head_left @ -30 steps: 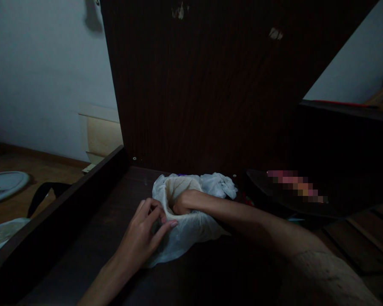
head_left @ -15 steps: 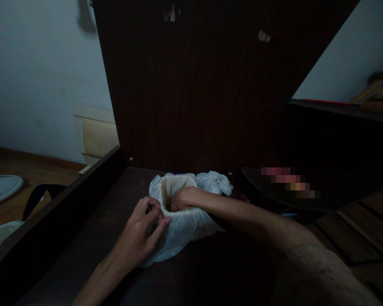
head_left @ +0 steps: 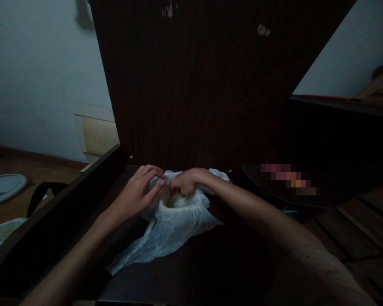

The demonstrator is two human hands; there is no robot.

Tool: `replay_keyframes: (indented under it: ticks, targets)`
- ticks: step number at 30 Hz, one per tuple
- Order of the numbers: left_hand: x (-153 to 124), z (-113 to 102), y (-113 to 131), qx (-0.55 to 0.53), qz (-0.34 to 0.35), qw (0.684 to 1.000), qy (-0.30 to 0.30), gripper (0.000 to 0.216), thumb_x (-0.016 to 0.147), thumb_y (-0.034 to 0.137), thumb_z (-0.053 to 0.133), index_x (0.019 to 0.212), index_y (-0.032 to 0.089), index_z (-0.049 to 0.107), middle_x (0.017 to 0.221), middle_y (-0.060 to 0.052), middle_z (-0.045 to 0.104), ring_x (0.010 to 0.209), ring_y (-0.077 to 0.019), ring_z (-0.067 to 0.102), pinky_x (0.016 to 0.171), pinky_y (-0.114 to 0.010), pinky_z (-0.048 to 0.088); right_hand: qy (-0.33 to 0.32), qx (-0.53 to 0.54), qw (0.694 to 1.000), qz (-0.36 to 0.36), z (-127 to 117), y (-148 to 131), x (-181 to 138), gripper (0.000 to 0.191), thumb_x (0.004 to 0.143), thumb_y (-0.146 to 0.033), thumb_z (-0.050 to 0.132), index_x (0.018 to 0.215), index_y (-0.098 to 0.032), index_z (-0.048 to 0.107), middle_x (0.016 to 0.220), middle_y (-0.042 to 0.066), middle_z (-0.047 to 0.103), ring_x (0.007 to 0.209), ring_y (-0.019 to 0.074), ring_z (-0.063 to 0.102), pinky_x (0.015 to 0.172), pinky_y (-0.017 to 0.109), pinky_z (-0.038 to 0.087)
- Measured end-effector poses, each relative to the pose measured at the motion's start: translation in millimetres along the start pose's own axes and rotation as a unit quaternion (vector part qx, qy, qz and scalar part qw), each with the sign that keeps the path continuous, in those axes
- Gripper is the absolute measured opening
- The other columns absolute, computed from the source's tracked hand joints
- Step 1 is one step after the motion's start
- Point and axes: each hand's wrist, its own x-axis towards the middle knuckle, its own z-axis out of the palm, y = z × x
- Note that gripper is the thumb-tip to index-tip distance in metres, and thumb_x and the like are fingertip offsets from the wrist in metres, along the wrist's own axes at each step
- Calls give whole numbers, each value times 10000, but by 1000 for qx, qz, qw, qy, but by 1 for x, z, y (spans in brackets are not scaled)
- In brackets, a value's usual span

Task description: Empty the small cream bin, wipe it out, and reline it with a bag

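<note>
A thin white plastic bag (head_left: 178, 229) lines a small container on the dark wooden surface, its loose skirt spread over the front and trailing to the left. My left hand (head_left: 140, 189) is at the left side of the bag's mouth, thumb and fingers apart, fingertips touching or very near the plastic. Over the opening, my right hand (head_left: 187, 182) has its fingers curled down inside the rim. Whatever those fingers hold, if anything, is hidden. The container itself is covered by the bag.
A tall dark wooden panel (head_left: 194, 93) rises behind the bag. A low dark board (head_left: 67, 212) borders the surface on the left. At right, a dark shelf part (head_left: 341, 131) stands near wooden slats (head_left: 364, 229). A whitish round lid (head_left: 6, 189) lies on the floor.
My left hand has moved up and forward along the rim, its fingers spreading. My right hand has risen partly out of the opening. The bag's front skirt now stretches farther left.
</note>
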Motion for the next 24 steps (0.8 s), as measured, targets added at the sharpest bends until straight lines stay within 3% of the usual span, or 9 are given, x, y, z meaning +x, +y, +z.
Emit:
replay_keyframes:
  ticks: [3, 6, 9, 12, 15, 18, 24]
  targets:
    - [13, 11, -17, -35, -29, 999, -8, 259, 962, 382, 508, 1059, 187, 647, 1165, -101, 662, 1095, -250, 635, 969, -413, 509, 4, 12, 1000, -20, -18, 6, -26, 281, 794, 11, 664, 1025, -135, 729, 895, -10, 735, 786, 115, 665, 715, 207, 475]
    - [21, 23, -30, -74, -99, 992, 3, 342, 884, 417, 580, 1128, 181, 619, 1116, -98, 687, 997, -252, 675, 851, -394, 554, 148, -4, 989, -17, -21, 11, -45, 225, 896, -118, 636, 1117, -126, 677, 973, 35, 705, 842, 133, 637, 747, 236, 456]
    - [27, 32, -38, -107, -132, 985, -26, 379, 820, 412, 619, 1121, 182, 617, 1089, -90, 711, 938, -245, 692, 800, -373, 558, 283, -73, 955, 49, -11, 13, -49, 359, 863, -298, 745, 1178, -159, 645, 1122, 76, 661, 977, 193, 615, 806, 289, 446]
    - [32, 36, -41, -103, -145, 983, -53, 311, 797, 346, 591, 1059, 186, 642, 1016, -72, 732, 888, -230, 695, 769, -349, 546, 301, -108, 939, 127, 3, 13, -44, 373, 874, -312, 712, 1215, -186, 633, 1222, 108, 616, 1032, 253, 611, 807, 337, 440]
    - [34, 39, -39, -80, -165, 982, -54, 311, 784, 273, 546, 1066, 193, 649, 984, -57, 742, 828, -211, 691, 742, -330, 537, 298, -99, 937, 151, 12, 14, -40, 226, 886, -164, 602, 1099, -187, 674, 1166, 107, 627, 1005, 256, 625, 786, 338, 435]
    - [32, 42, -36, -61, -191, 979, -38, 385, 793, 257, 523, 1159, 193, 624, 1000, -55, 748, 808, -212, 695, 738, -333, 537, 304, -78, 935, 166, 19, 18, -38, 239, 852, -102, 562, 1036, -192, 687, 1124, 99, 639, 990, 246, 633, 771, 325, 434]
    - [30, 42, -28, -47, -200, 977, -54, 406, 810, 275, 519, 1193, 171, 605, 1048, -86, 740, 892, -247, 698, 808, -382, 541, 356, -19, 920, 165, 20, 30, -47, 249, 917, -296, 614, 1138, -189, 655, 1126, 81, 639, 1008, 213, 612, 822, 305, 439]
